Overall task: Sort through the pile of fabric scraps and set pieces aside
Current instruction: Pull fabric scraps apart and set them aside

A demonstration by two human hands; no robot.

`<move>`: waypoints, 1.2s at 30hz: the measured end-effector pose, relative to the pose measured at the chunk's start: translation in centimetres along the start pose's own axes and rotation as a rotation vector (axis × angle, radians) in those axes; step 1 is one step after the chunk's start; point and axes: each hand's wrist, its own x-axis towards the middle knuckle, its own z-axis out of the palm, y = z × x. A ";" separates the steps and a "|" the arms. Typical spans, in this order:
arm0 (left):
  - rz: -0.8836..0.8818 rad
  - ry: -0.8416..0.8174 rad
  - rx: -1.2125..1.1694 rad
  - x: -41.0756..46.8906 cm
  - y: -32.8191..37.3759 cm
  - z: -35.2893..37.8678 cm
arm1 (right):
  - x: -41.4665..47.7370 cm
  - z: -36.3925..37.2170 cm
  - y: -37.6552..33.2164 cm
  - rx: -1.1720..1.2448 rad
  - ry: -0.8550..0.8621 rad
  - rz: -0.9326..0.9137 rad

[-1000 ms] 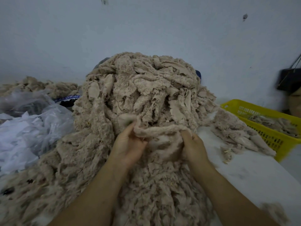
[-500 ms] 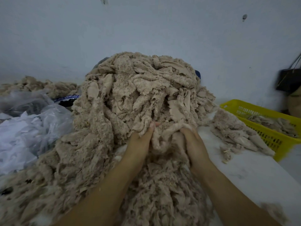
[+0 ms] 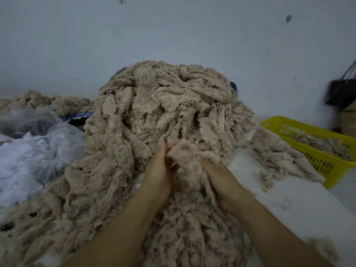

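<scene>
No legible text, labels, brands or numbers. Blue-and-white printed strip [image 3: 78, 115] between plastic bag [image 3: 48, 143] and scrap pile [image 3: 154, 116]: markings too blurred to read.

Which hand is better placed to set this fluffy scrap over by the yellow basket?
Probably the right hand: it grips the scrap on the side nearest the yellow basket; the left hand would have to cross over.
</scene>
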 end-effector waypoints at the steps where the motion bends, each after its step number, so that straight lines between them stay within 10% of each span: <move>1: 0.045 0.014 0.044 0.2 0.1 -0.3 | 0.1 -0.2 -0.3 0.075 0.019 0.020; 12: 0.399 -0.218 0.984 -1.1 -2.0 1.1 | 0.9 -0.7 0.5 0.076 0.221 -0.079; 27: 0.209 -0.090 0.601 -0.2 -1.8 -0.6 | 1.1 -1.5 0.7 -0.565 0.118 -0.207; 33: 0.231 -0.018 0.642 0.3 -1.7 -0.9 | 1.6 -4.9 -2.1 0.612 0.392 -0.302; 36: 0.282 0.003 0.864 0.7 -2.1 -1.1 | 2.0 -5.1 -0.7 0.499 0.555 -0.112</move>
